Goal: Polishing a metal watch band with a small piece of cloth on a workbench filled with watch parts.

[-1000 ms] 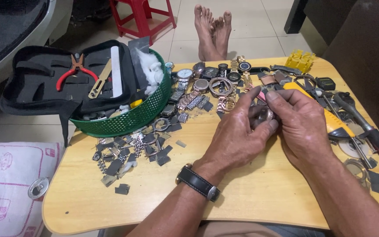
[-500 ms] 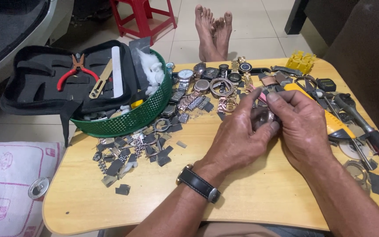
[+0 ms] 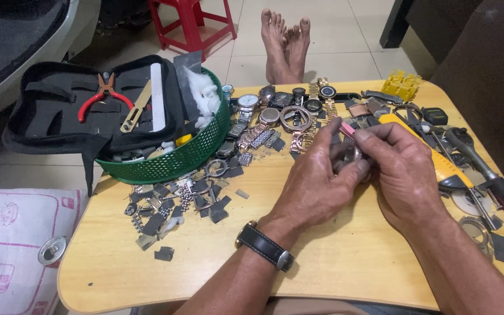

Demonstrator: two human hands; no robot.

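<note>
Slippage is the main risk, to my eye: the small metal watch part (image 3: 354,156) is pinched between the fingertips of the left hand (image 3: 316,186) and the right hand (image 3: 406,172) above the wooden bench (image 3: 333,262), and a push from the thin pink tool (image 3: 348,129) in the right grip could flick it into the scattered watch links (image 3: 176,201) or off the edge. Both grips are closed, the left on the part and the right on the tool and part together. Mostly hidden by fingers, the part looks silvery, rounded and slick.
</note>
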